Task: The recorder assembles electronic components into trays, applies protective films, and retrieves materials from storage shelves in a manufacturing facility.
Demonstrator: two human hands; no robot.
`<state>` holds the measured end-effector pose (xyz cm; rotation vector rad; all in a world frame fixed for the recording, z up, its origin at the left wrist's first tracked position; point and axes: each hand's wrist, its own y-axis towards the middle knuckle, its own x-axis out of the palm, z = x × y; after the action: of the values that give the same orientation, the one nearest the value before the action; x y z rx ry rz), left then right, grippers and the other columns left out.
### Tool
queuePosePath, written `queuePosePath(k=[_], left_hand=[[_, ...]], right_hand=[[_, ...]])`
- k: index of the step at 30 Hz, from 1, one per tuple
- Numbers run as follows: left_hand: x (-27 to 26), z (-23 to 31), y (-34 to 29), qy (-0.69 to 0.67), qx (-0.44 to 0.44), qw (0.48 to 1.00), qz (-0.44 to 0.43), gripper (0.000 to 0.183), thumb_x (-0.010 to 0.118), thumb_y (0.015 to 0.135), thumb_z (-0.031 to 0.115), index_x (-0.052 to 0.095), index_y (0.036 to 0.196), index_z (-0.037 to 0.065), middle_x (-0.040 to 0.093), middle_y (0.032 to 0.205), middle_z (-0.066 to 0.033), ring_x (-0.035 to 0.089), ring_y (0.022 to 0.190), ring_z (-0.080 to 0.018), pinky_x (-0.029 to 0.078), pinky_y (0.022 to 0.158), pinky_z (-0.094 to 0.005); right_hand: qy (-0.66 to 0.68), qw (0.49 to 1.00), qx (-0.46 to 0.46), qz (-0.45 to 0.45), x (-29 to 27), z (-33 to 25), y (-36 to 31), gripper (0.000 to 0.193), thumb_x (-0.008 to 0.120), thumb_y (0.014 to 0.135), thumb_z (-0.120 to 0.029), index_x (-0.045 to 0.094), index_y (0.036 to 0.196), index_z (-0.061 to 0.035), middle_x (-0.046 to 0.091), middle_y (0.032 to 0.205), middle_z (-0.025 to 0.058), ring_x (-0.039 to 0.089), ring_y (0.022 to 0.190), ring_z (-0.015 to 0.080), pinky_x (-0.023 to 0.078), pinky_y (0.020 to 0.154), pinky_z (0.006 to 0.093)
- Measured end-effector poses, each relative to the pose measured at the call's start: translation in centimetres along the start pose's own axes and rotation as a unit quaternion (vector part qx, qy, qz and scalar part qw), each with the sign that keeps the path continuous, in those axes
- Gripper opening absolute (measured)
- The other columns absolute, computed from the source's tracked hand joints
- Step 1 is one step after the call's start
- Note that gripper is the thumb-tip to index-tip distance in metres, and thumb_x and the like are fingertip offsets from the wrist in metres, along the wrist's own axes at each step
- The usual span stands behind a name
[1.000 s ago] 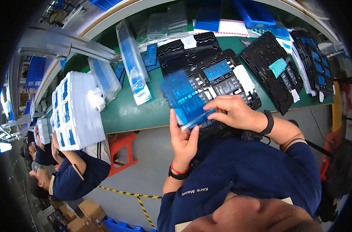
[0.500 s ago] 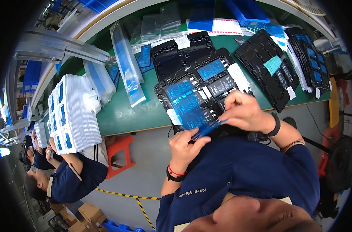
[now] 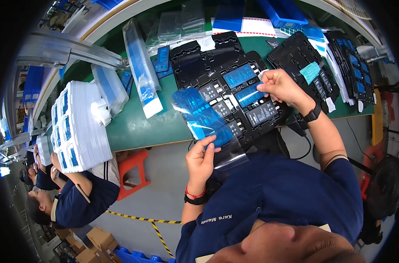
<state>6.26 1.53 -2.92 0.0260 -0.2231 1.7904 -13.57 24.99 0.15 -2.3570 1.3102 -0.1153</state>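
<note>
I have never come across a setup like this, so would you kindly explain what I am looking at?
There is no robot here: these are a person's own bare hands. The view comes from the left of two wide fisheye cameras on that person's head, looking down, so straight edges bend.

On the green table lies a black tray holding flat dark rectangular pieces. The left hand pinches a blue-and-clear film sheet that spreads over the tray's left side. The right hand pinches the edge of a small blue film over one piece.

Further back are a long plastic bag and a blue bin. At the left, a co-worker is beside a white tray stack.
</note>
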Motion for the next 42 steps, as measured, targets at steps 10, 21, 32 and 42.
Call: queuePosePath(k=[10, 21, 32, 42], left_hand=[[0.1, -0.1, 0.1, -0.001, -0.01, 1.0, 0.002, 0.019, 0.049, 0.088, -0.002, 0.058, 0.104, -0.005, 0.059, 0.104, -0.0123, 0.058, 0.088, -0.0135, 0.056, 0.072, -0.0281], [-0.1, -0.4, 0.1, 0.007, -0.014, 1.0, -0.004, 0.021, 0.049, 0.088, -0.002, 0.057, 0.107, -0.005, 0.058, 0.107, -0.0122, 0.058, 0.089, -0.0129, 0.055, 0.073, -0.0277], [0.7, 1.1, 0.2, -0.06, 0.005, 0.998, -0.002, 0.055, 0.045, 0.087, -0.006, 0.023, 0.137, 0.001, 0.051, 0.12, -0.0137, 0.056, 0.1, -0.0173, 0.052, 0.077, -0.0255], [1.2, 1.8, -0.8, -0.023, 0.033, 0.999, 0.009, 0.015, 0.053, 0.085, -0.005, 0.056, 0.1, -0.005, 0.059, 0.098, -0.0123, 0.061, 0.086, -0.0159, 0.054, 0.076, -0.0297]], right_hand=[[0.021, 1.0, 0.011, 0.005, -0.1, 0.4, 0.3, 0.013, 0.064, 0.081, -0.007, 0.055, 0.071, -0.0034, 0.055, 0.056, 0.0032, 0.038, 0.035, 0.0021, 0.025, 0.032, 0.0175], [-0.064, 0.995, -0.059, 0.055, 0.8, 1.6, 0.9, 0.016, 0.066, 0.077, -0.004, 0.053, 0.067, -0.0014, 0.055, 0.058, 0.0003, 0.054, 0.052, 0.0056, 0.044, 0.048, 0.0229], [-0.487, 0.838, -0.124, 0.214, 3.6, -1.2, -1.7, 0.032, 0.071, 0.07, -0.017, 0.052, 0.092, -0.0029, 0.06, 0.069, 0.0146, 0.06, 0.062, 0.0327, 0.048, 0.056, 0.0392], [-0.246, 0.849, -0.465, -0.033, 8.4, -0.8, -5.3, 0.021, 0.07, 0.069, -0.011, 0.061, 0.088, -0.0051, 0.055, 0.085, 0.0057, 0.052, 0.078, 0.0231, 0.044, 0.068, 0.0333]])
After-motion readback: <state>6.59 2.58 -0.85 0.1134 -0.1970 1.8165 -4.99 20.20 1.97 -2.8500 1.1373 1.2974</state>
